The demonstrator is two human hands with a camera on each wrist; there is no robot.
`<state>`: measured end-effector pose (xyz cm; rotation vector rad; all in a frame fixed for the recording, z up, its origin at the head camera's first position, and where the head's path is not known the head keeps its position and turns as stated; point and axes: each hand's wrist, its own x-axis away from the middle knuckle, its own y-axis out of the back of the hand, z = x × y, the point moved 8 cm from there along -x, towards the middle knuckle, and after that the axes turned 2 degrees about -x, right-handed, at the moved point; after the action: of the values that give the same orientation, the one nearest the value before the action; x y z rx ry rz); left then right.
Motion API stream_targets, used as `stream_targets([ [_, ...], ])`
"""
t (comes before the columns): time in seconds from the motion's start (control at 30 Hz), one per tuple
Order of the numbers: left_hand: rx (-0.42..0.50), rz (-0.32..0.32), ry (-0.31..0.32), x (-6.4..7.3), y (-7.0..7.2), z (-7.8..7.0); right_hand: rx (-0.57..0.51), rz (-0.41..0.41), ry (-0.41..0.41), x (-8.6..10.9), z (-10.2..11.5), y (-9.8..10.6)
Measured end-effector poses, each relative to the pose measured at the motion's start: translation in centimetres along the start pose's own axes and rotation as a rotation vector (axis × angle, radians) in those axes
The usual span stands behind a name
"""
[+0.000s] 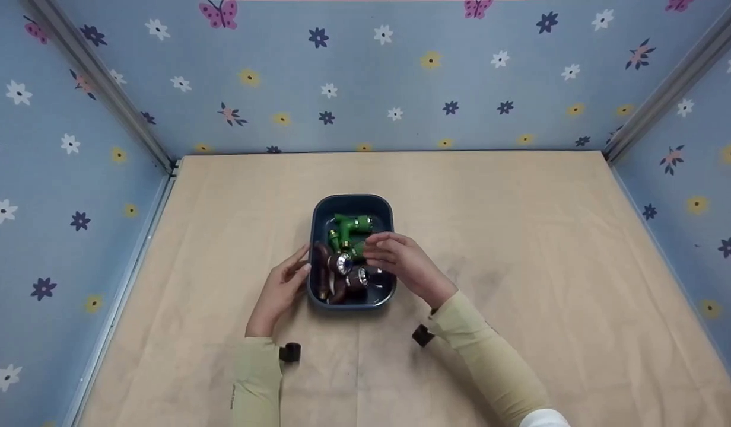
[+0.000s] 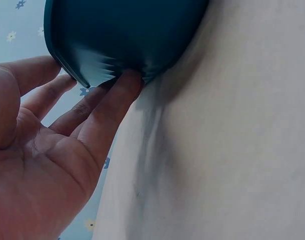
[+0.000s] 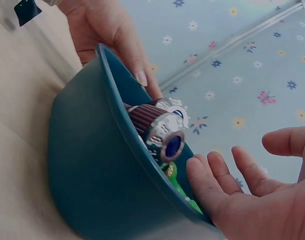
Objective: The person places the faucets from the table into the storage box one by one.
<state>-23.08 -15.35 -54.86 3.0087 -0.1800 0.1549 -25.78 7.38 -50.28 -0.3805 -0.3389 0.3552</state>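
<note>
A dark blue-teal plastic bin (image 1: pixel 352 307) stands on the cloth-covered table. Inside it, green angled pieces (image 1: pixel 345 228) with metal ends lie toward the far side. Brown pieces (image 1: pixel 322 276) lie at the near side; the right wrist view shows one brown ribbed piece (image 3: pixel 142 116) with a silver ornate collar and a blue centre. My left hand (image 1: pixel 282 290) touches the bin's left wall with extended fingers, their tips at its side in the left wrist view. My right hand (image 1: pixel 408 267) hovers over the bin's right rim, fingers loosely bent, palm holding nothing.
The table (image 1: pixel 520 237) has a wrinkled beige cloth. Blue flowered panels (image 1: pixel 401 77) enclose it at the back and both sides, with metal posts at the corners. Black wrist cameras (image 1: pixel 423 335) sit at both forearms, close over the cloth.
</note>
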Motion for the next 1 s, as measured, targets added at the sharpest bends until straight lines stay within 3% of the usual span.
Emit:
stream_targets([
  [0.4,-0.164,-0.058,-0.109,0.3,0.1,-0.7,-0.046,0.003,0.064,2.6,0.9,2.5],
  [0.47,-0.179,-0.071,-0.101,0.8,0.0,-1.7,-0.047,0.003,0.065,3.1,1.0,2.9],
  [0.63,-0.213,-0.098,-0.102,1.1,0.0,-1.8,-0.025,0.003,0.079,4.2,1.3,4.1],
  [0.7,-0.223,-0.106,-0.116,0.9,0.1,-1.0,-0.001,-0.004,0.083,4.8,1.4,4.8],
  [1.0,-0.217,-0.108,-0.116,2.1,0.2,-0.9,0.1,-0.032,0.074,7.2,1.4,7.6],
])
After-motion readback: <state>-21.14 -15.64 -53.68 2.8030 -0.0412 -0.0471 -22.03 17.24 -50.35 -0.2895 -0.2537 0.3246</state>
